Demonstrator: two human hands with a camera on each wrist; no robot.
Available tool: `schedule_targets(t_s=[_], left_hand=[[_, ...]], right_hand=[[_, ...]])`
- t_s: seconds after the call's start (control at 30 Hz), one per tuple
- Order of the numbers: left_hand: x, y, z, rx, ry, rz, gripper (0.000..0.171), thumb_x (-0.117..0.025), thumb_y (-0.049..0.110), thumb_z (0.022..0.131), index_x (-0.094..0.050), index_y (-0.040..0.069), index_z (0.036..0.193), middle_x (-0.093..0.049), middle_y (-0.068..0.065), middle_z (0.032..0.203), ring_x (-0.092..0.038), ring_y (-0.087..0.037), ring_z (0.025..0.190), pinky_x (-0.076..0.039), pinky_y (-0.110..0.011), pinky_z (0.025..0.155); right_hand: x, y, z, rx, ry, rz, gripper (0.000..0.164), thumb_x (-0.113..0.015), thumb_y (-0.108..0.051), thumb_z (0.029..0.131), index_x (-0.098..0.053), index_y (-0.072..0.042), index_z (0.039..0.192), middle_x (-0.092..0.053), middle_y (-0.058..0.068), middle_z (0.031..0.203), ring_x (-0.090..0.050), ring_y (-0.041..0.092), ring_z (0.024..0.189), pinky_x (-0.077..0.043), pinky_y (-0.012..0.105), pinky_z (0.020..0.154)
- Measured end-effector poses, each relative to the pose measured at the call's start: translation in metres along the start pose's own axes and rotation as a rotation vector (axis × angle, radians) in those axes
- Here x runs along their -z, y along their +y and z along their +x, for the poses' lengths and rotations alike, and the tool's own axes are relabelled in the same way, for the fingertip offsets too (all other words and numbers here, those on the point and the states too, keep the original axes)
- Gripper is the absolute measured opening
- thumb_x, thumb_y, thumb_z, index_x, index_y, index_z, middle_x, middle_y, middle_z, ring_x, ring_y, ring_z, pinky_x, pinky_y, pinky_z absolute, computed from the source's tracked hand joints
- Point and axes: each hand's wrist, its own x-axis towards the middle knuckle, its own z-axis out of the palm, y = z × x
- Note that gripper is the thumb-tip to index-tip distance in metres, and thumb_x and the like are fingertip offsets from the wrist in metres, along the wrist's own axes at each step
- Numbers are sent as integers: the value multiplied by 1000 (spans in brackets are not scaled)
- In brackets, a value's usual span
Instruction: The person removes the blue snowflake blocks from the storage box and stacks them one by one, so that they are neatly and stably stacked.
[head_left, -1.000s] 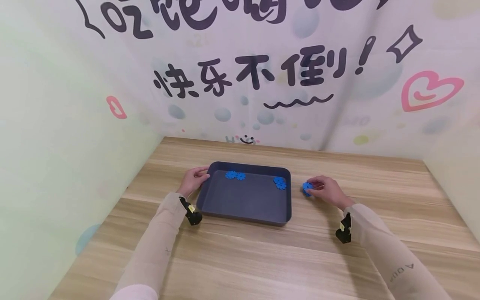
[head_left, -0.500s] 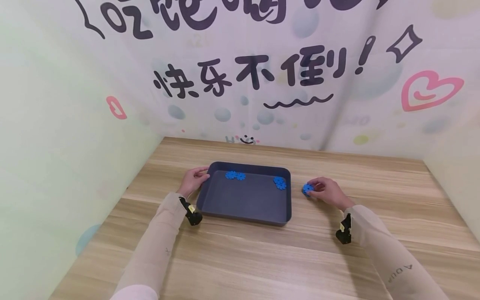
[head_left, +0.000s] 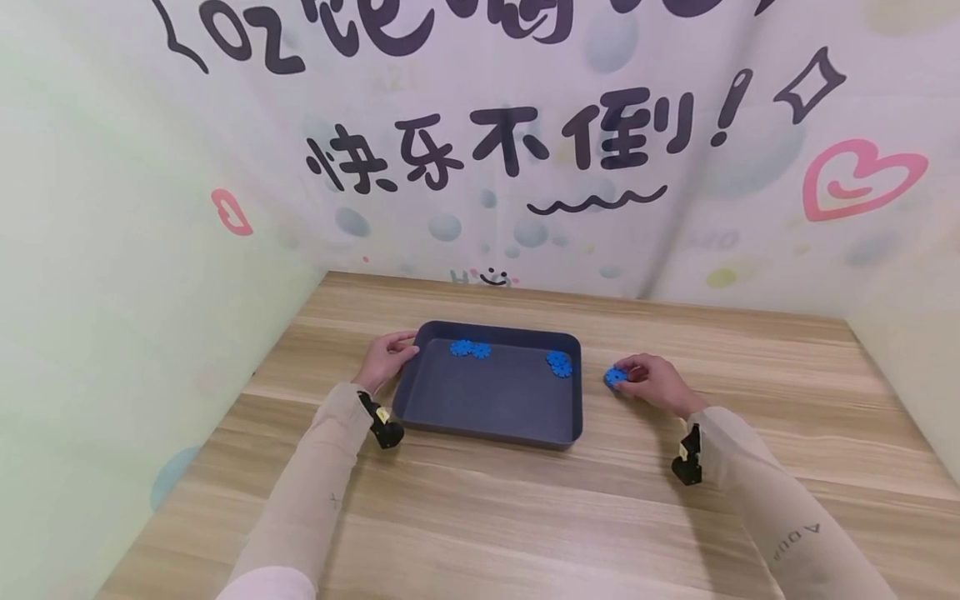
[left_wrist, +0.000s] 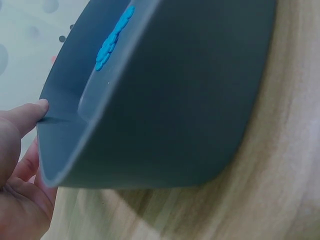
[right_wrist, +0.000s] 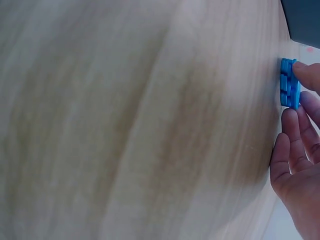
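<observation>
My left hand [head_left: 384, 360] grips the left wall of a dark grey rectangular tray [head_left: 487, 408]; in the left wrist view its thumb [left_wrist: 35, 111] laps over the rim and the fingers lie outside. To the right of the tray, my right hand [head_left: 656, 382] holds a small stack of blue notched discs [head_left: 615, 377] low over the table. The right wrist view shows that stack [right_wrist: 289, 84] edge-on, between thumb and fingers. Inside the tray, blue discs [head_left: 470, 349] lie overlapped near the back wall, and another overlapping group [head_left: 558, 364] lies against the right side.
The wood-grain table [head_left: 480, 525] carries the tray. A printed cloth [head_left: 480, 208] with dark lettering hangs behind its back edge, and a pale wall [head_left: 150, 292] borders it on the left. Black wrist cameras [head_left: 387, 429] sit on both sleeves.
The blue disc stack in my right hand has tipped from a steeper tilt to lying nearly flat. My left hand and the tray have kept their places.
</observation>
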Motion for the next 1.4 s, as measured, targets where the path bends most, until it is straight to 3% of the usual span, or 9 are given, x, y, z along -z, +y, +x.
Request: schedule_targets(t_s=[0.57,0.87,1.13,1.4], left_hand=[[3,4,1,-1,-7,7,37,-58,13,86,-53,4,121,-58,-18,101,-54,-24,86,-45,-26,68],[1,3,2,-8,6,26,36,-59,13,85,-55,4,120,-60,-18,101,-55,-24,87,-46,-26,67],[0,0,1,-45,14,2,35,-60,8,84,-55,1,118,-59,-19,97,-53,-21,83,-44,-22,63],[1,2,-2,-31,3,0,35,-59,9,85,-55,2,119,-59,-17,94,-53,-19,79,-44,-21,62]], right_hand=[[4,-1,4,10,-10,31,37,-66,-13,79,-56,7,109,-60,18,96,-56,28,86,-45,39,76],[16,-15,10,18,9,23,35,-61,-14,84,-54,7,112,-55,24,108,-53,33,93,-45,42,77],[14,-55,38,136,10,2,30,-58,-14,85,-57,1,111,-56,22,108,-55,28,89,-46,39,74],[-16,-108,68,210,41,27,25,-59,-11,84,-61,-1,107,-61,16,102,-57,24,85,-46,36,74]])
